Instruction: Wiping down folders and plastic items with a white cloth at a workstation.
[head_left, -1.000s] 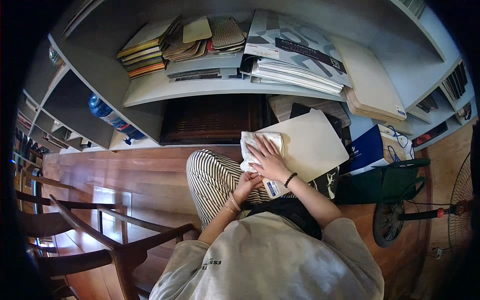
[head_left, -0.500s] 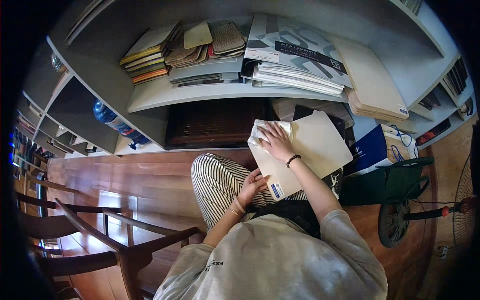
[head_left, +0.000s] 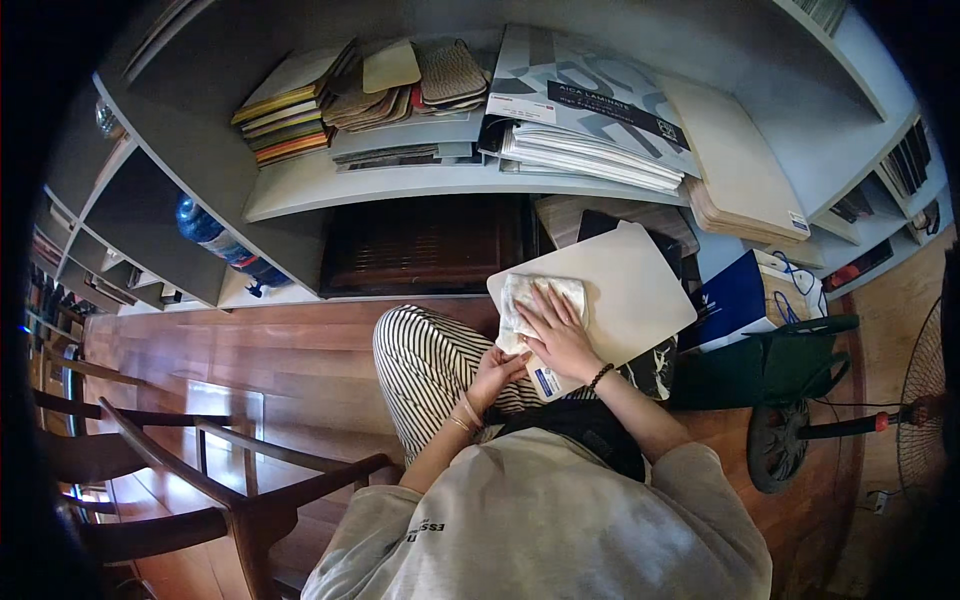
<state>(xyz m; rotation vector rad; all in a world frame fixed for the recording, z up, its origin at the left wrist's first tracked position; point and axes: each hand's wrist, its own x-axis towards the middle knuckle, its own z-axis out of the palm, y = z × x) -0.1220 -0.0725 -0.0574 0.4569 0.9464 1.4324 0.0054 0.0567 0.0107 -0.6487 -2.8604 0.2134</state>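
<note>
A cream sample board (head_left: 640, 290) with rounded corners lies slanted over my lap, a small blue-and-white label near its close corner. My left hand (head_left: 495, 374) is closed on the board's near left edge, beside that label. On top of the board rests a folded white cloth (head_left: 517, 300). My right hand (head_left: 562, 335) lies flat on the cloth, fingers stretched out and pressing it against the board. Under the board's near right side, a black marbled sheet (head_left: 652, 370) partly shows.
Ahead, a grey shelf (head_left: 400, 187) bears sample stacks, a thick binder (head_left: 600, 95) and more cream boards (head_left: 745, 165). Below it sits a dark brown case (head_left: 420, 245). A blue bag (head_left: 735, 300), a green bag (head_left: 725, 375) and a fan (head_left: 778, 450) stand right; a wooden chair (head_left: 245, 500) is left.
My right hand has slid the cloth toward me, from the board's far left corner down along its left side. My left hand keeps its hold on the near edge.
</note>
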